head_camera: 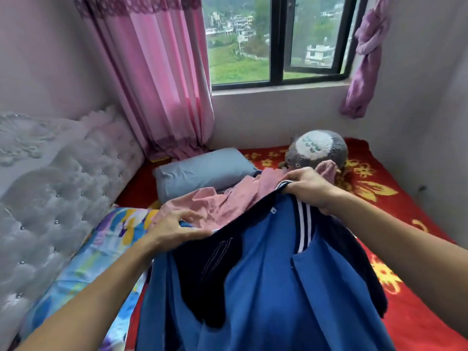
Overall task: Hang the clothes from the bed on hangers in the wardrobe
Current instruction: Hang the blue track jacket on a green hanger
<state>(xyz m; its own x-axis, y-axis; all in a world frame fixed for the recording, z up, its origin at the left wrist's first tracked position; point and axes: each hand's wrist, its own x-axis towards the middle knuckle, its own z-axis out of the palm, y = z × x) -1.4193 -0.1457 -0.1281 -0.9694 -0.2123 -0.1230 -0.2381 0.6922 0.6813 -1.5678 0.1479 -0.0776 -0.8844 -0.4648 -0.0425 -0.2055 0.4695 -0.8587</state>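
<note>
Both bare forearms extended forward from the lower corners, angled inward. Left hand [177,228] was palm down, fingers curled over the top edge of the blue jacket [266,274]. Right hand [307,188] was higher and farther out, knuckles up, fingers bunched, gripping the same edge. The hands were well apart, wrists roughly straight.
</note>
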